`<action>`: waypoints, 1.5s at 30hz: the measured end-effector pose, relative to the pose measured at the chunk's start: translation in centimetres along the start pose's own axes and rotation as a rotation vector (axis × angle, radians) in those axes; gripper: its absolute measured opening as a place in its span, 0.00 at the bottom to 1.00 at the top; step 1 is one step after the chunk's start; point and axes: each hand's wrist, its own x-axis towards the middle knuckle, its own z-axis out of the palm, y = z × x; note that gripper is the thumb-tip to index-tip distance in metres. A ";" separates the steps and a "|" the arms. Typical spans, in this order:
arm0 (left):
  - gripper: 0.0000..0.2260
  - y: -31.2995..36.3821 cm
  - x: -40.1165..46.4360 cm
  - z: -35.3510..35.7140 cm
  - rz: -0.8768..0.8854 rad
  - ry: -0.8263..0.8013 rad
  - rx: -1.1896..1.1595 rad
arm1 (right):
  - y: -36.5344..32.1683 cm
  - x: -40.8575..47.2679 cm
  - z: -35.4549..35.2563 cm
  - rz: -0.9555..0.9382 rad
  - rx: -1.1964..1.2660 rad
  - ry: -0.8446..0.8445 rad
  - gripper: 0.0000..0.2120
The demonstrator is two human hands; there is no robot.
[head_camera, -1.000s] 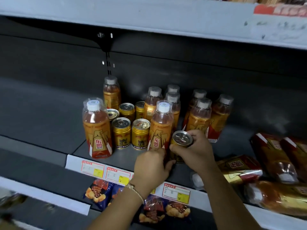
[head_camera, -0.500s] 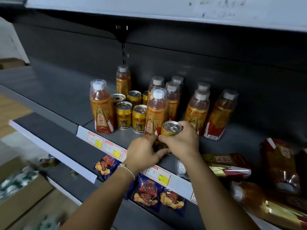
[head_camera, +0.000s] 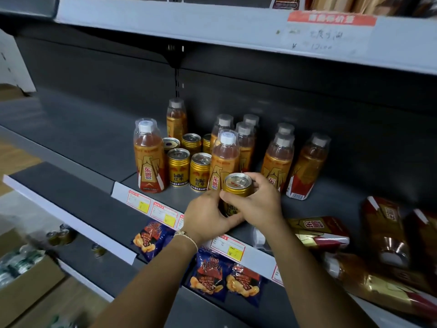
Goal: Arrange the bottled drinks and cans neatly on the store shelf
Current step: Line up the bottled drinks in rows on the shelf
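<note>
— Two hands on one gold can (head_camera: 237, 185): my right hand (head_camera: 256, 204) wraps it from the right with fingers over the rim, and my left hand (head_camera: 208, 216) curls against its lower left side. It stands upright near the front edge of the dark shelf (head_camera: 99, 138), just in front of the nearest orange bottle (head_camera: 224, 159).

— Where does the rest of the stock stand?

— Left of that bottle are two gold cans (head_camera: 179, 170) side by side in front, with more cans (head_camera: 191, 143) behind them (I can't count the ones at the back). Further left stands a lone orange bottle (head_camera: 149, 162), and a taller-looking one (head_camera: 176, 118) is near the back wall. To the right, a cluster of bottles (head_camera: 279, 159) stands upright, the outermost (head_camera: 307, 166) tilted.

— Anything beyond the drinks?

— Gold-and-red packs (head_camera: 319, 230) lie on their sides at the right. Price tags (head_camera: 139, 202) line the shelf lip, snack bags (head_camera: 208, 273) hang on the tier below, and a cardboard box (head_camera: 26, 280) sits at lower left.
</note>
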 end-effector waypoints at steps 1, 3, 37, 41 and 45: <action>0.30 0.0 0.0 -0.1 0.005 -0.002 -0.010 | -0.1 -0.1 0.0 -0.005 -0.001 -0.003 0.31; 0.30 0.2 0.0 -0.2 0.014 -0.007 -0.020 | -0.3 -0.3 0.1 -0.010 0.000 -0.007 0.31; 0.20 28.0 -6.3 -2.1 0.307 -0.480 -0.498 | -3.3 -16.3 -30.5 0.037 0.063 -0.006 0.20; 0.12 34.4 -9.5 0.0 0.395 -0.586 -0.534 | -1.6 -20.6 -36.7 0.055 0.055 0.022 0.25; 0.13 40.0 -13.1 2.6 0.440 -0.637 -0.608 | 0.5 -24.9 -42.8 0.088 0.053 0.054 0.25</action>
